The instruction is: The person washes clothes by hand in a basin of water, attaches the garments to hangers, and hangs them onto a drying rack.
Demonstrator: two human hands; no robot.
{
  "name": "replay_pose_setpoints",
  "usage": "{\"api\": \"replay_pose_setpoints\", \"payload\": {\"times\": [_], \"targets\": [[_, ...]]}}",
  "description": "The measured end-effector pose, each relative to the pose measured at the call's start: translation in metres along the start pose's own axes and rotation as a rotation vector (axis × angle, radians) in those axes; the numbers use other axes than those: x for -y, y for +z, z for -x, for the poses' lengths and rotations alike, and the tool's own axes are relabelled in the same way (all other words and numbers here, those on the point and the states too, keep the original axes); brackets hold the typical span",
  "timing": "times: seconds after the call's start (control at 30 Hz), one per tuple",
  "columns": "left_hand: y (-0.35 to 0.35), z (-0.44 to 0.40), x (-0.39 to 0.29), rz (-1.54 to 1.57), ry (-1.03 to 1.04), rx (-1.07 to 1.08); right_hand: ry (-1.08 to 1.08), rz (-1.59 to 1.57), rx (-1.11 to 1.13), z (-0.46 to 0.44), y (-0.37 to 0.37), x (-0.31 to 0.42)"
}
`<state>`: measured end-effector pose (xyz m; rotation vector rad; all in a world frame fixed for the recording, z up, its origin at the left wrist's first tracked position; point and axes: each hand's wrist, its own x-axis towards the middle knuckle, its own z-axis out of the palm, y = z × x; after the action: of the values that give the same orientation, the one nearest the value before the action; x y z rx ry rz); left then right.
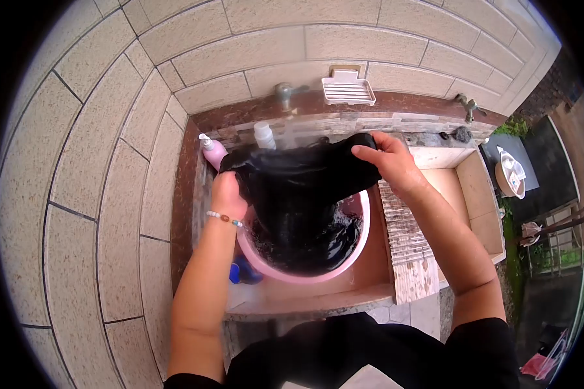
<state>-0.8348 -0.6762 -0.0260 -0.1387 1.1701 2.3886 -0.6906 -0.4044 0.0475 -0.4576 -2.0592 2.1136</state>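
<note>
Between my two hands a wet black garment (298, 172) is stretched out, its lower part hanging into a pink basin (307, 279). My left hand (228, 196), with a beaded bracelet at the wrist, grips the cloth's left end; the fingers are partly hidden by the fabric. At the upper right corner my right hand (389, 162) pinches the cloth between thumb and fingers. Dark cloth and water fill the basin below. What kind of garment it is, I cannot tell.
The basin stands in a tiled sink (370, 285). A ridged washboard slab (405, 236) borders it on the right, beside a second sink (480, 194). Behind are a pink pump bottle (213, 154), a white bottle (264, 135), a tap (285, 94) and a soap dish (348, 89).
</note>
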Motion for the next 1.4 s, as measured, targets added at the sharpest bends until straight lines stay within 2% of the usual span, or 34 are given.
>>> {"api": "replay_pose_setpoints", "payload": {"times": [0.07,0.17,0.2,0.27,0.3,0.37,0.4,0.43,0.47,0.53,0.6,0.67,0.7,0.73,0.77,0.8,0.83,0.87,0.9,0.93,1.0,1.07,1.1,1.13,1.17,1.2,1.23,1.27,1.33,1.4], "targets": [[0.020,0.011,-0.019,0.058,0.053,0.104,-0.023,0.370,0.014,-0.010,-0.021,-0.037],[0.019,0.009,-0.046,-0.024,0.128,0.345,0.013,0.725,0.085,-0.020,-0.042,-0.073],[0.033,0.017,-0.054,-0.068,0.175,0.315,0.015,0.717,0.144,-0.021,-0.044,-0.081],[0.064,0.039,-0.073,-0.157,0.268,0.254,0.033,0.897,0.222,-0.015,-0.035,-0.061],[0.070,0.041,-0.082,-0.156,0.287,0.175,-0.068,0.712,0.205,-0.021,-0.033,-0.064],[0.085,0.043,-0.102,-0.164,0.379,0.197,-0.260,0.341,0.168,-0.040,-0.028,-0.070],[0.092,0.044,-0.114,-0.168,0.424,0.209,-0.231,0.268,0.158,-0.039,-0.022,-0.038],[0.101,0.048,-0.126,-0.206,0.439,0.295,-0.043,-0.170,0.180,-0.030,-0.012,-0.002],[0.110,0.050,-0.139,-0.245,0.454,0.383,-0.039,-0.298,0.200,-0.026,-0.009,0.026],[0.131,0.057,-0.157,-0.246,0.541,0.390,-0.223,-0.380,0.203,-0.032,-0.002,0.062],[0.153,0.067,-0.169,-0.281,0.589,0.501,-0.323,-0.500,0.236,-0.030,0.009,0.103],[0.180,0.075,-0.174,-0.368,0.646,0.442,-0.517,-0.383,0.265,-0.031,0.023,0.134],[0.194,0.081,-0.173,-0.380,0.629,0.481,-0.598,-0.350,0.312,-0.034,0.029,0.149],[0.207,0.085,-0.172,-0.380,0.618,0.484,-0.394,-0.556,0.445,-0.031,0.032,0.151],[0.205,0.074,-0.182,-0.466,0.649,0.556,-0.478,-0.420,0.512,-0.020,0.038,0.167],[0.202,0.066,-0.191,-0.551,0.677,0.630,-0.652,-0.216,0.437,-0.013,0.049,0.172],[0.216,0.072,-0.182,-0.668,0.738,0.486,-0.815,-0.017,0.327,-0.007,0.060,0.177],[0.225,0.080,-0.165,-0.836,0.831,0.435,-1.052,0.253,0.064,-0.008,0.071,0.169],[0.229,0.088,-0.150,-1.108,0.851,0.381,-1.063,0.391,-0.046,-0.027,0.076,0.154],[0.225,0.094,-0.137,-1.379,0.863,0.317,-0.781,0.443,-0.014,-0.028,0.073,0.141],[0.184,0.083,-0.111,-1.706,0.792,0.304,-0.626,0.313,0.235,-0.057,0.066,0.079],[0.123,0.069,-0.079,-1.953,0.795,0.336,-0.373,0.422,0.260,-0.072,0.056,-0.008],[0.108,0.074,-0.069,-1.926,0.348,0.293,-0.260,0.573,0.265,-0.064,0.049,-0.042],[0.056,0.055,-0.049,-1.782,0.336,0.390,-0.163,0.623,0.294,-0.061,0.042,-0.086],[0.062,0.076,-0.042,-1.646,-0.058,0.295,-0.218,0.767,0.263,-0.056,0.035,-0.132],[0.000,0.061,-0.014,-1.556,-0.043,0.319,0.004,0.856,0.282,-0.039,0.032,-0.145],[-0.016,0.070,0.000,-1.578,-0.174,0.262,0.087,0.761,0.294,-0.025,0.027,-0.158],[-0.030,0.079,0.013,-1.594,-0.308,0.202,0.020,0.746,0.201,-0.023,0.028,-0.185],[-0.085,0.076,0.049,-1.552,-0.455,0.184,0.155,0.211,0.253,-0.024,0.038,-0.168],[-0.099,0.081,0.077,-1.420,-0.285,0.119,0.173,-0.171,0.372,-0.009,0.054,-0.058]]}}
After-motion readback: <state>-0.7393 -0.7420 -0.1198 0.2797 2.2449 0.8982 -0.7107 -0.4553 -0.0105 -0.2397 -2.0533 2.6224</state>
